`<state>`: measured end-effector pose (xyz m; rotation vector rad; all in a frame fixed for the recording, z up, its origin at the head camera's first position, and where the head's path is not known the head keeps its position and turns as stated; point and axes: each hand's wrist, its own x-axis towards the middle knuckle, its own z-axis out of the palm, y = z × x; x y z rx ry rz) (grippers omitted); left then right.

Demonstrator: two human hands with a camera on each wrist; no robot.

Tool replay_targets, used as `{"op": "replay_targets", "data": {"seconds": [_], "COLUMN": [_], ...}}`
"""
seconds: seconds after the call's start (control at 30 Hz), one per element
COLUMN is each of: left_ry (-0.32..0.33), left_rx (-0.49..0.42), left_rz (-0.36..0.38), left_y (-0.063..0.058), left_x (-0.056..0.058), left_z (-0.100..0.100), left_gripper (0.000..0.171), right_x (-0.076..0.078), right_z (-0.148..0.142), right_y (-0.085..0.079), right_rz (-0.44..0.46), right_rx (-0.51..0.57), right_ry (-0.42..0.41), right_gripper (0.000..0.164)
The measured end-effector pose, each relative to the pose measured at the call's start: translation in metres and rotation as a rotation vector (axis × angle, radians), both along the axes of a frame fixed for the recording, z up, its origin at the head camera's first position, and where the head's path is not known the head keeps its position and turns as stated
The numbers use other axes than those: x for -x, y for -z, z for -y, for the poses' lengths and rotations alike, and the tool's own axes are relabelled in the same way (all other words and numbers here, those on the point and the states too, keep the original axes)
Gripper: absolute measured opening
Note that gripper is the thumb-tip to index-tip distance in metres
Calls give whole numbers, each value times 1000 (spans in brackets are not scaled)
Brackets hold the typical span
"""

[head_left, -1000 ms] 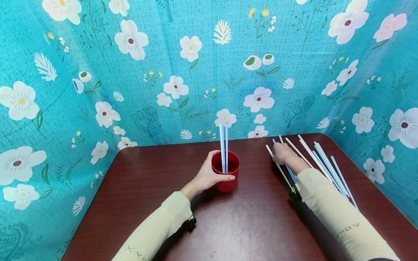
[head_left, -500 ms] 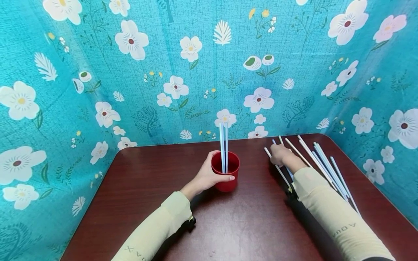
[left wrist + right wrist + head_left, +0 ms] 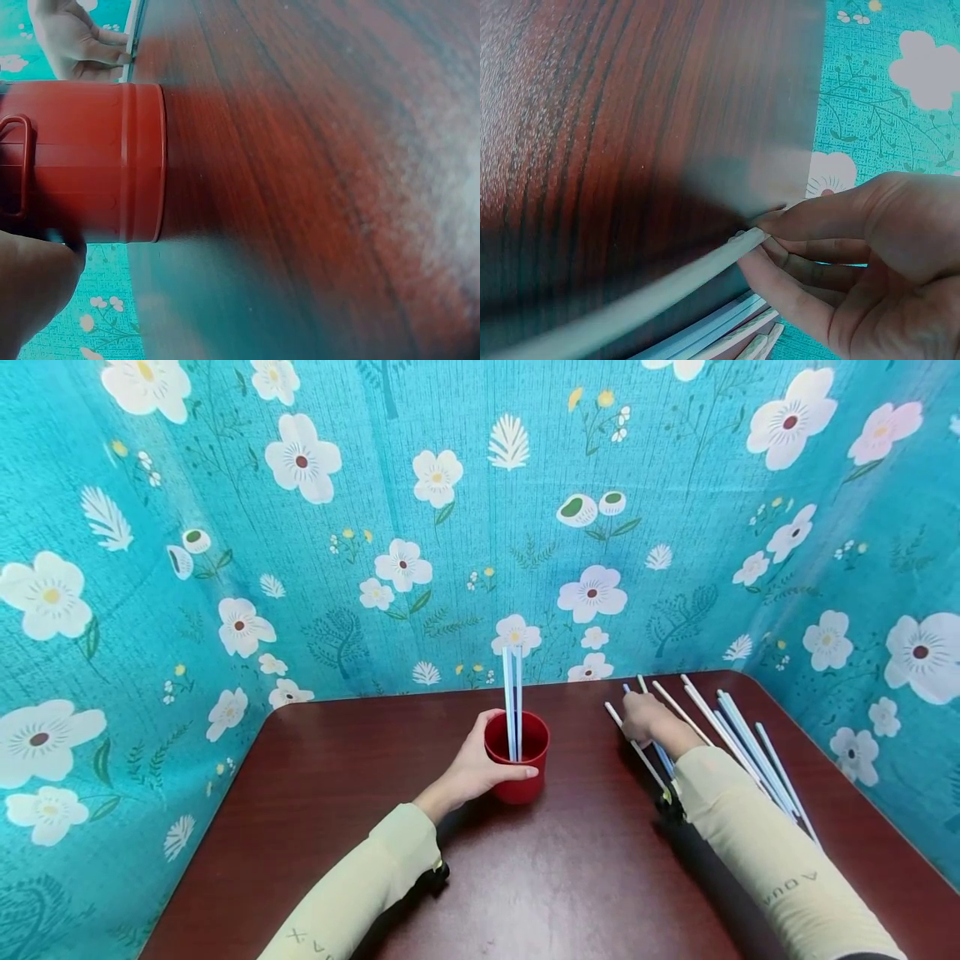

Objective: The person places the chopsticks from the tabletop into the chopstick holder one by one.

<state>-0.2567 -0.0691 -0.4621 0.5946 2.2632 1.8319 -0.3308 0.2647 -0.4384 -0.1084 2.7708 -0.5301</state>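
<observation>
My left hand (image 3: pixel 474 767) grips a red cup (image 3: pixel 519 787) standing on the table, thumb across its near side. The cup's moulded handle (image 3: pixel 28 169) shows in the left wrist view. Pale blue chopsticks (image 3: pixel 510 697) stand upright in the cup, leaning on its rim. To the right, my right hand (image 3: pixel 647 720) is low over the table, its thumb and a finger pinching one end of a white chopstick (image 3: pixel 660 289). In the head view this chopstick slants under the hand, partly hidden. Several more blue and white chopsticks lie beneath and beside it.
Loose chopsticks (image 3: pixel 757 760) spread over the right part of the dark red wooden table (image 3: pixel 337 777), roughly side by side. A turquoise flowered cloth (image 3: pixel 450 543) hangs behind the table and on both sides.
My right hand has shifted slightly left with the white chopstick and then stayed nearly still. The left hand and cup hold their place. The head view tilts very slightly.
</observation>
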Motion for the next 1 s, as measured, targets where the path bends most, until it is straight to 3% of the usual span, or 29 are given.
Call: {"op": "replay_targets", "data": {"seconds": [0.17,0.4,0.77,0.87,1.0], "left_ry": [3,4,-5,-7,-4], "left_rx": [2,-3,-1,4,8], "left_rz": [1,0,4,2,2], "left_y": [1,1,0,0,1], "left_x": [-1,1,1,1,0], "left_z": [0,1,0,0,0], "left_gripper": [91,91,91,91,91], "right_x": [-2,-3,-7,-8,-10], "right_z": [-4,-6,-1,1,3], "right_y": [1,0,-8,-10,-15], "right_rz": [6,-1,-216,-218,-200], "right_rx": [42,134,124,193,309], "right_ry": [-22,-17,-52,-31,8], "right_gripper": [16,6,9,3,11]}}
